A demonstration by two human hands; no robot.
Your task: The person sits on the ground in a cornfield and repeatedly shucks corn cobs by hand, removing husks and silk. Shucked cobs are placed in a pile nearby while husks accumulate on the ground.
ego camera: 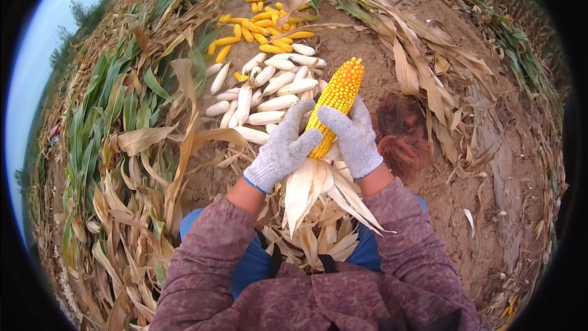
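Both my hands wear pale grey knit gloves with blue-edged cuffs and hold one ear of corn [337, 89] in front of me. Its yellow kernels are bare, and the tip points up and to the right. Pale dry husk leaves [308, 188] hang peeled back from its base. My left hand [287, 145] grips the lower left side, thumb and fingers spread around it. On the right side, my right hand [353, 135] lays its thumb across the kernels, with its fingers behind the ear. Beyond my hands lies a heap of ears in white husks [278, 85].
Several husked yellow cobs [262, 25] lie past the white heap. Cut green and dry corn stalks [101, 96] cover the ground at left, and more stalks [413, 46] lie at upper right. Loose husks [321, 234] pile between my legs. A dark reddish tuft [402, 135] sits on bare soil [459, 202].
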